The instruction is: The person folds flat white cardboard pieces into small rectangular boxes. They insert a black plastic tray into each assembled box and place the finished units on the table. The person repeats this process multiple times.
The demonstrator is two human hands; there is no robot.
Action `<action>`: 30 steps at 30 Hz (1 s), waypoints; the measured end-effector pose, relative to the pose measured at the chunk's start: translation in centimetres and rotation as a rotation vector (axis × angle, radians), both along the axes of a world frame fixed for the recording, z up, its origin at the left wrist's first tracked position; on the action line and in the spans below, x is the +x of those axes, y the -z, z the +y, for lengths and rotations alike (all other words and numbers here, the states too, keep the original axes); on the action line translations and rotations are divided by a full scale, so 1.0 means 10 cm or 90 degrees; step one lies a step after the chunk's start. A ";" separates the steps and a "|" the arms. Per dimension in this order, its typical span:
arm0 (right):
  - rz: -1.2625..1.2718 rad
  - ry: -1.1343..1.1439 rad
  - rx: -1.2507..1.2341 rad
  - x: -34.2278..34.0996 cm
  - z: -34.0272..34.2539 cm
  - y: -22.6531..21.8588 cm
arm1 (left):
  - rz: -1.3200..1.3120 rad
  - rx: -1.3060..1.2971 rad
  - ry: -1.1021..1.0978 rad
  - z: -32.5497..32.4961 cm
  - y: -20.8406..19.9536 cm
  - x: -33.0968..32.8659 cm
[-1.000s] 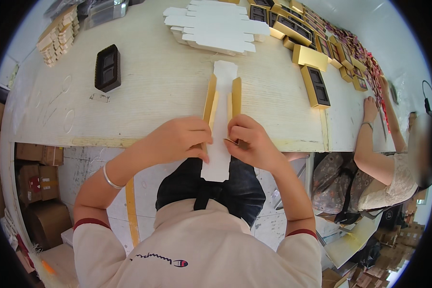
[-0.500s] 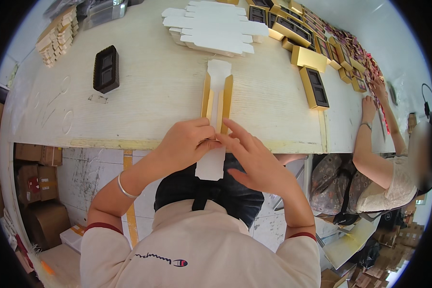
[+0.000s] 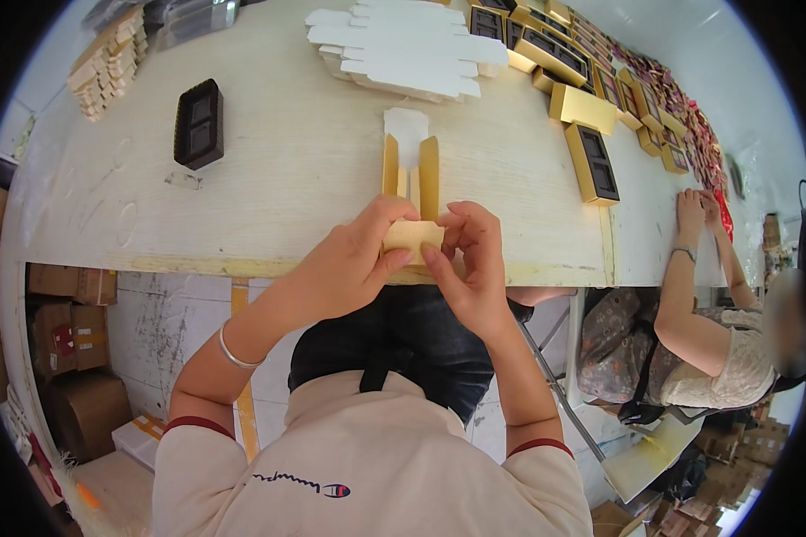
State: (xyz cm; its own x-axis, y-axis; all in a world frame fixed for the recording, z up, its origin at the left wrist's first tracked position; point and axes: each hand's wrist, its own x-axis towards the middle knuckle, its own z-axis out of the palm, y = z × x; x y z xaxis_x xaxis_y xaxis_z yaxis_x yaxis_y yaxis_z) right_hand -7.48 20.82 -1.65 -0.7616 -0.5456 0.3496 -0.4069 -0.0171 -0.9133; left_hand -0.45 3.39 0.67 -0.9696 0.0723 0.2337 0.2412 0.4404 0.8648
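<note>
Box [image 3: 428, 179], gold outside and pale within, partly folded, at the front edge of the table [image 3: 278, 179], directly before the person; its two long side walls stand up, its near end panel is raised, and a white flap extends from the far end. The left hand [image 3: 363, 246] pinches the left part of the end panel between thumb and fingers. The right hand [image 3: 475, 255] has its thumb against the panel's right part, the other fingers bent behind it, gripping it too. Beyond the box lies a pile of flat white cardboard [image 3: 403, 45]; to the left, well apart, a black tray [image 3: 199, 123]. To the right, a gold carton [image 3: 593, 166] holds a black insert; farther right sits a co-worker [image 3: 716, 331], both hands at the table.
</note>
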 end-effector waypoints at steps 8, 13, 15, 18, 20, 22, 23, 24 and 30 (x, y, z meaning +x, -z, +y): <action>0.392 0.019 0.185 0.07 0.02 -0.04 | 0.098 -0.139 -0.040 0.14 0.06 0.04; 0.500 -0.009 0.268 0.01 0.01 -0.03 | 0.120 -0.088 -0.077 0.14 0.11 0.09; 0.435 -0.059 0.318 -0.02 0.01 -0.05 | 0.023 -0.099 -0.062 0.08 0.05 0.07; 0.283 -0.164 0.345 -0.11 0.03 -0.17 | -0.089 -0.086 -0.014 -0.02 -0.06 0.01; 0.275 -0.146 0.332 -0.19 0.07 -0.26 | -0.111 -0.135 0.061 -0.16 -0.16 -0.06; 0.392 -0.049 0.326 -0.34 0.17 -0.32 | -0.097 -0.250 0.169 -0.45 -0.23 -0.14; 0.461 -0.008 0.331 -0.43 0.22 -0.34 | -0.057 -0.240 0.198 -0.58 -0.20 -0.15; 0.551 0.026 0.363 -0.57 0.27 -0.31 | 0.066 -0.352 0.140 -0.55 -0.22 -0.15; 0.368 -0.049 0.262 -0.04 0.07 -0.22 | 0.285 -0.528 -0.106 -0.08 -0.34 -0.06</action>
State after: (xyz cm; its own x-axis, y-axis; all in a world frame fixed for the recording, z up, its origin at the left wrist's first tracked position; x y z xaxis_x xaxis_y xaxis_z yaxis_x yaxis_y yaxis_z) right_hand -7.89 21.51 0.52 -0.4709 -0.7644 0.4403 -0.8394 0.2348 -0.4902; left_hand -1.06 2.62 4.05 -0.8159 0.2506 0.5211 0.3528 0.9298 0.1052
